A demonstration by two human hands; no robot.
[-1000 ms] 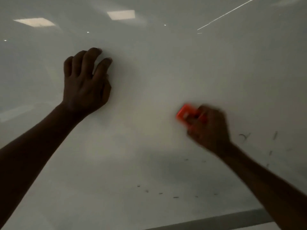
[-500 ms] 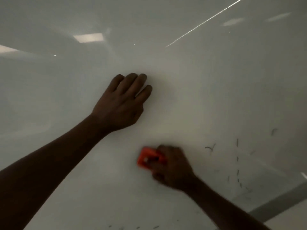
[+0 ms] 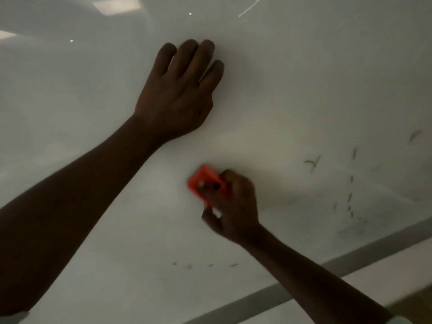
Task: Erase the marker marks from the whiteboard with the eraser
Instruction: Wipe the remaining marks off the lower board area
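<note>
Now mid-wipe | right hand point(image 3: 233, 206) gripping eraser point(image 3: 203, 183) on whiteboard point(image 3: 304, 78) | left hand point(image 3: 180, 94) flat, fingers extended, above eraser | next: sweep to marker marks point(image 3: 350, 183) right of eraser

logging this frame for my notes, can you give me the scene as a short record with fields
surface: whiteboard, glossy, with ceiling lights reflected in it
left hand: left hand flat on the board, holding nothing
right hand: right hand gripping the eraser
tool: orange eraser, blurred
marks left: marker marks to the right of the eraser, a few dashes below it
edge: grey frame at lower right
</note>
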